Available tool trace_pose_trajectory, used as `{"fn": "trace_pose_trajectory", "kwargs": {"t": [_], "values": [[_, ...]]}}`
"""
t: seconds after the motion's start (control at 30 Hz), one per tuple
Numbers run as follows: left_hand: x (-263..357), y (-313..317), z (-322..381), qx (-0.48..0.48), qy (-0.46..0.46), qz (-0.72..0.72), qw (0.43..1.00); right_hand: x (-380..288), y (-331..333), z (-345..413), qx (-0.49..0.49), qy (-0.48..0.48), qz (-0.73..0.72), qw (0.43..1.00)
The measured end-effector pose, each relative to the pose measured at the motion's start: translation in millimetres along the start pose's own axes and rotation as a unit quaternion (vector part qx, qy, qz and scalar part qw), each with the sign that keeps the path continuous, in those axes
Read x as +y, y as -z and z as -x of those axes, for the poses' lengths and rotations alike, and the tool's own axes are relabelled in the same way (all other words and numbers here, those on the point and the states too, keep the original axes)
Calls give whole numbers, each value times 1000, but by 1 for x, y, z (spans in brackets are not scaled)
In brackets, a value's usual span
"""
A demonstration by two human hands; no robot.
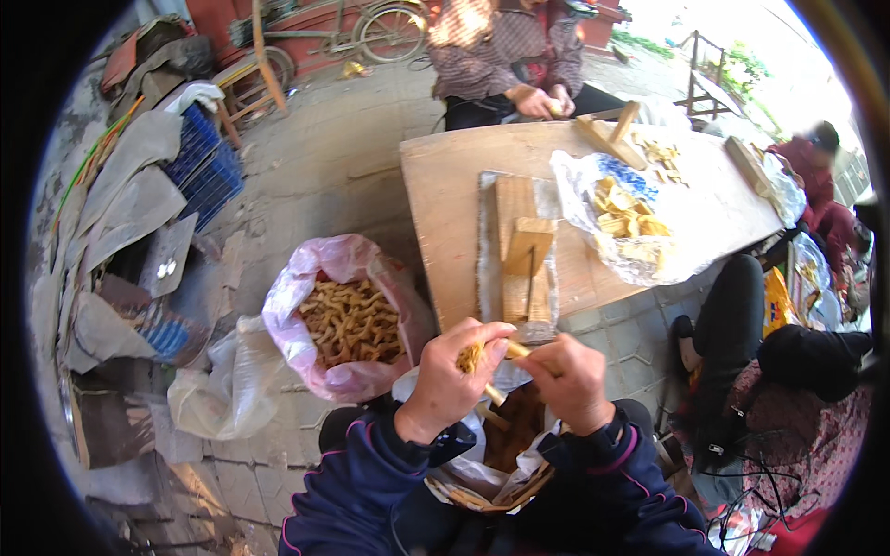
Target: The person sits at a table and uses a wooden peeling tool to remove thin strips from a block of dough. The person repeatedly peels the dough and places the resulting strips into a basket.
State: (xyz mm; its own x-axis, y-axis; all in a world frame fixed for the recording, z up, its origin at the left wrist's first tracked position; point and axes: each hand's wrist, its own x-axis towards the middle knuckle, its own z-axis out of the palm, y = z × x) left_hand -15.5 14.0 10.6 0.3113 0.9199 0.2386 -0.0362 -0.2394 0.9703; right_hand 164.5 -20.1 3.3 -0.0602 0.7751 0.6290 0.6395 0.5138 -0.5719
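Note:
My left hand (455, 379) holds pale yellow strips (471, 356), apparently dried plant pieces, bunched between thumb and fingers. My right hand (570, 379) grips the other end of a yellowish piece (516, 349) stretching between both hands. Below them, a lined wicker basket (480, 495) at my lap holds brown material, partly hidden by my wrists. Just beyond my hands, a wooden block tool (516, 201) with an upright block and a thin metal rod lies on a cloth on the table (445, 208). To the left stands a pink plastic sack (285, 320) full of twisted brown pieces (351, 320).
A clear plastic bag (570, 181) with yellow slices lies on the table, near another wooden tool (605, 142). Across sits a person (504, 55) handling a small pale piece; others sit at right. Blue crates (208, 167) and a white sack (229, 389) are at left.

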Motion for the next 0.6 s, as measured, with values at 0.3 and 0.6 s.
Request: {"fn": "trace_pose_trajectory", "kwargs": {"t": [0.3,0.6], "values": [[-3,-18,11,-284,135,-40,948,-4,18,-4,-121,20,-254,959],[6,-3,-1,-194,-106,-61,973,-3,14,5,-139,-217,-156,953]]}}
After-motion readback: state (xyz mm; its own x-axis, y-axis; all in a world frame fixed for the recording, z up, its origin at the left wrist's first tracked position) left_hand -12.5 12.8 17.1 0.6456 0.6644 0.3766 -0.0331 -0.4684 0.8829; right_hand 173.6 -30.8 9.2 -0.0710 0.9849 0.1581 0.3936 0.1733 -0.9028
